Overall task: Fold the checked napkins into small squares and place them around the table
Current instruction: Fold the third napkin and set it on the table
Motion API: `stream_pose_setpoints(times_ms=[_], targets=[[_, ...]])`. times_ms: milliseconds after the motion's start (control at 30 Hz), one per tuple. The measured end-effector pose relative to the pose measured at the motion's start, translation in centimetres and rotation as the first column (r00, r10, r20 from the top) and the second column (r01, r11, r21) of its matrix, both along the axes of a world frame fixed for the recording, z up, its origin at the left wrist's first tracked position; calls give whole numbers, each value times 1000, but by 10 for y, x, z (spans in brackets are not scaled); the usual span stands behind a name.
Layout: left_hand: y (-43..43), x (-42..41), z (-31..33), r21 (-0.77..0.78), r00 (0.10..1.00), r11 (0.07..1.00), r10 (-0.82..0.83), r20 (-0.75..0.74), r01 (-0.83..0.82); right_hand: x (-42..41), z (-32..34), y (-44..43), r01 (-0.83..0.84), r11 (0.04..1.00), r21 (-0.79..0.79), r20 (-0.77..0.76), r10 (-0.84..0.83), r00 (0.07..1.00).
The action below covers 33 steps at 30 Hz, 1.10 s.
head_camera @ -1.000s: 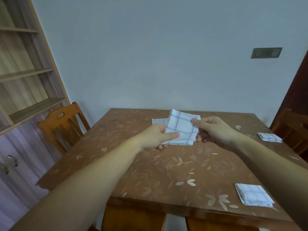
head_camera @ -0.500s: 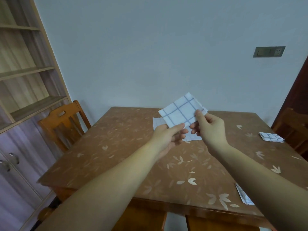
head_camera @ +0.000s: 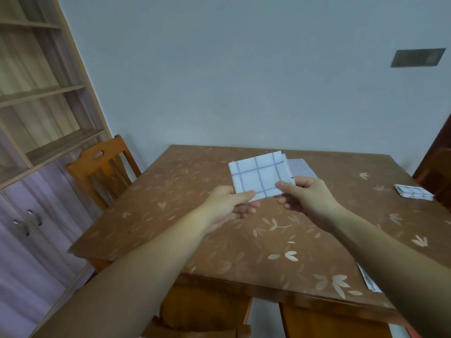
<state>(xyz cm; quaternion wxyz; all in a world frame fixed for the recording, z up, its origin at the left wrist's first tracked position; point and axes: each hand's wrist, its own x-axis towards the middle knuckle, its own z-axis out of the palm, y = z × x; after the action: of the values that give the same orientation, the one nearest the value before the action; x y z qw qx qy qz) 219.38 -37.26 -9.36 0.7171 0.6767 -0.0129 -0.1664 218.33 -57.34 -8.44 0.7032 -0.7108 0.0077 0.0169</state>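
Bench [head_camera: 219,245], brown, leaf-patterned; wooden chair [head_camera: 102,172] at its left edge. Left hand [head_camera: 228,203], arm stretched over the near edge, pinches the held napkin [head_camera: 261,176] at its lower left corner, thumb on top. Right hand [head_camera: 306,198] pinches its lower right corner. Held napkin: checked, folded, raised above mid-bench. Far napkin [head_camera: 301,168] lies flat toward the far edge; right-edge napkin [head_camera: 413,192], folded; corner napkin [head_camera: 368,280], near right corner, partly behind the right arm.
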Motion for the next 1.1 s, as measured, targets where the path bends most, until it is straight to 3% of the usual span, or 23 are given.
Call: stream_pose_setpoints(times_ms=[100,200,500,700,867,1100], targets=[[16,4,-13,-79,990,987,133,-56,-137,2,-16,10,-81,995,-65,-68,77,995],[33,7,-30,-37,976,976,211,-56,-213,4,-36,27,-171,976,-138,-155,149,977],[113,20,-129,313,925,931,277,-261,-190,28,-138,92,-138,984,-116,-486,65,872],[150,38,-187,315,868,937,278,-412,-151,40,-198,139,-105,982,-160,-637,-21,770],[172,57,-218,395,879,919,199,-432,-14,52,-227,163,-134,951,-278,-693,-102,713],[182,90,-236,467,887,883,255,-384,-52,81,-240,179,-20,914,-405,-611,-255,749]])
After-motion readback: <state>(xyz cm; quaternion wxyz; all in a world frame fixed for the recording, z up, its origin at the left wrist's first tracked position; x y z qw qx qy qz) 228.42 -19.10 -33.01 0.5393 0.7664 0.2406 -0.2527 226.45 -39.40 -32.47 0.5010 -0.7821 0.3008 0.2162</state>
